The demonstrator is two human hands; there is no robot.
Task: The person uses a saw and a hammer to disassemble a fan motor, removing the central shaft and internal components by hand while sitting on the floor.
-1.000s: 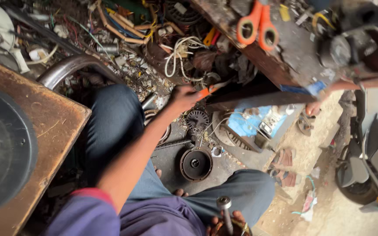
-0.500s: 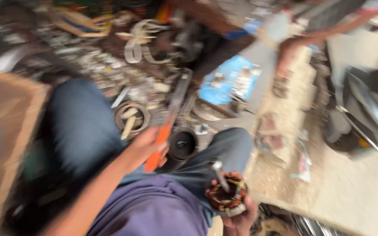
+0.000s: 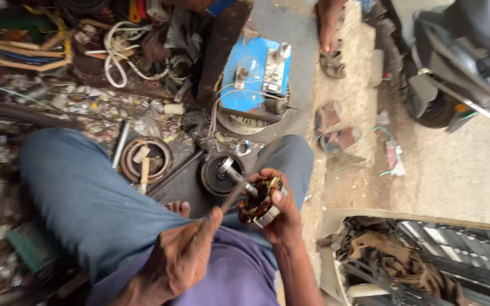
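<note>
**Two hands on a motor winding over the lap**

The right hand is closed around a motor stator, a ring with copper windings and a metal rim; its fingers curl over the far side and the thumb presses the near edge, so the stator sits tilted in the grip, just above the purple shirt. The left hand is clenched in a fist around the handle of a hammer. The handle runs up from between its thumb and fingers toward the stator, and the metal head sits just beyond the fingertips of the right hand, touching or nearly touching the stator's top; which one cannot be told.

Past both hands, on the floor, lies a round black disc with a bright centre, directly behind the hammer head. To the left of the left hand's knuckles the blue-trousered knee fills the view, and beyond it sits a shallow ring holding small pale pieces. Farther off from the right hand's fingers stands a blue machine with white wires. To the right of that hand is a sandal on a dusty floor.
</note>
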